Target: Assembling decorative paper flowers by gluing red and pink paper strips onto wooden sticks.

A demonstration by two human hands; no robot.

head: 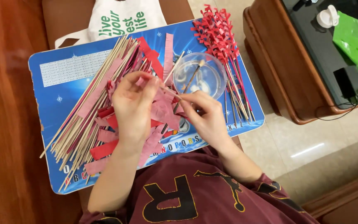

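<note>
Nearest the camera sits the person's dark red shirt (204, 199) with black lettering, and both bare forearms reach forward from it over a blue board (63, 103) that rests across the lap.

The left hand (133, 105) is raised above the middle of the board, its grip closed on a pink paper strip (162, 110) pinched near the top between thumb and fingers. The right hand (206, 116) meets it just beside, its grip pressed together on a thin wooden stick (168, 91) that lies against the same strip. The strip hangs between the two hands, over the board's centre.

Under and to the left of the hands lies a loose heap of bare wooden sticks (88, 120), fanned diagonally, mixed with red and pink paper strips (104, 149).

Just beyond the hands stands a clear plastic bowl (199, 74), with a brush (191, 79) leaning in it, its tip at the rim. Right of the bowl lies a bundle of sticks already wrapped in red fringed paper (218, 33), their tops reaching past the board's far edge.

Further off, a white cloth bag (125, 18) with green print lies behind the board. At the far right stands a brown wooden counter (278, 70) carrying a green plastic bag (357, 41) and a small black box (347, 81).
</note>
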